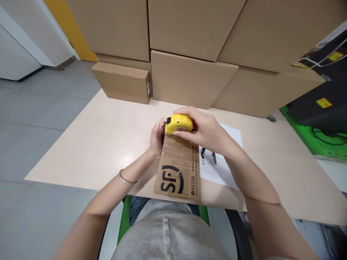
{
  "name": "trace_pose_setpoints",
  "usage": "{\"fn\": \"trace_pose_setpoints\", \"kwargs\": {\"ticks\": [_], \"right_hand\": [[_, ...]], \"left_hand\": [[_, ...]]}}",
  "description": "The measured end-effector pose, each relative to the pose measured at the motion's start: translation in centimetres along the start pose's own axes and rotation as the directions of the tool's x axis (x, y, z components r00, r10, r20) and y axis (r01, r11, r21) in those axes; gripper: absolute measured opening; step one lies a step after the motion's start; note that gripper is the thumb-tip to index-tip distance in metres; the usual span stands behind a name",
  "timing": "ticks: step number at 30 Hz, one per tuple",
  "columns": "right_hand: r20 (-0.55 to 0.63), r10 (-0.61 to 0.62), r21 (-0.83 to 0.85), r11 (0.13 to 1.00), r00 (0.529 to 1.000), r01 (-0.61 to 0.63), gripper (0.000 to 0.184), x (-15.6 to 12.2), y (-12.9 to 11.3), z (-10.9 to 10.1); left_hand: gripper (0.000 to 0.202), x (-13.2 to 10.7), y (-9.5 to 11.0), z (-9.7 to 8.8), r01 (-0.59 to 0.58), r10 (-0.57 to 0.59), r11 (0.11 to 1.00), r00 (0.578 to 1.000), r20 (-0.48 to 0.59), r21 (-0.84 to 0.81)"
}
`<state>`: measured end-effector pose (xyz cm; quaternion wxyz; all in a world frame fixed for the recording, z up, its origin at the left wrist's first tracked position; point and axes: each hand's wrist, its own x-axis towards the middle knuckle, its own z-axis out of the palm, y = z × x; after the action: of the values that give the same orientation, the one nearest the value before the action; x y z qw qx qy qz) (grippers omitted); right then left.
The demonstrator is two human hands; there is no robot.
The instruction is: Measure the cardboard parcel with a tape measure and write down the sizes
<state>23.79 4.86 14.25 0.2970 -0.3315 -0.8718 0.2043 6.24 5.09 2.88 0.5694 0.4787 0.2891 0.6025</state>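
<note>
A brown cardboard box (177,162) with black SF lettering and clear tape lies lengthwise on the table, its near end by the front edge. My right hand (207,130) is closed around a yellow tape measure (179,122), which sits at the far end of the box. No drawn-out blade shows. My left hand (157,137) wraps the box's far left corner, fingers curled beside the tape measure; some fingertips are hidden behind it. Under my right forearm, a white paper sheet (222,173) with dark printed pictures lies to the right of the box.
Large cardboard boxes (187,79) are stacked along the back of the pale table (89,155). A smaller carton (124,83) stands before them at the left. Black equipment (320,94) and a green surface (300,133) with a cable are at the right.
</note>
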Motion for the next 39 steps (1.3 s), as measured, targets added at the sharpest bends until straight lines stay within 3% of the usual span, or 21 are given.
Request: {"fn": "trace_pose_setpoints", "kwargs": {"ticks": [3,6,13,18,22,32,39], "right_hand": [[0.019,-0.031,-0.016,0.999,0.999,0.031,0.035,1.0,0.4,0.9],[-0.004,-0.010,-0.033,0.999,1.000,0.010,0.039,0.4,0.8,0.8],[-0.052,0.147,-0.051,0.987,0.988,-0.150,0.041,-4.1,1.9,-2.9],[-0.102,0.237,-0.041,0.969,0.966,-0.242,0.043,-7.1,3.7,-4.8],[-0.135,0.259,-0.031,0.964,0.956,-0.265,0.046,-7.8,4.4,-4.5],[-0.165,0.313,-0.062,0.943,0.935,-0.327,0.051,-8.1,3.5,-4.1],[-0.179,0.283,-0.066,0.952,0.942,-0.298,0.045,-8.1,2.8,-4.3]], "left_hand": [[0.044,0.2,-0.2,0.2,-0.007,-0.006,0.990,0.996,-0.087,-0.143],[0.036,0.5,-0.6,0.0,-0.045,0.033,0.988,0.996,-0.086,-0.145],[0.027,0.6,-0.3,-0.1,-0.038,0.037,0.999,0.999,-0.029,-0.036],[0.026,0.6,0.1,0.1,-0.030,0.032,0.999,0.998,-0.047,0.032],[0.023,0.6,0.0,0.0,-0.035,0.037,0.998,0.998,-0.044,0.048],[0.020,0.5,-0.4,-0.3,-0.053,0.057,0.993,0.998,-0.039,0.107],[0.022,0.5,-0.4,-0.3,-0.042,0.044,0.998,0.998,-0.043,0.041]]}}
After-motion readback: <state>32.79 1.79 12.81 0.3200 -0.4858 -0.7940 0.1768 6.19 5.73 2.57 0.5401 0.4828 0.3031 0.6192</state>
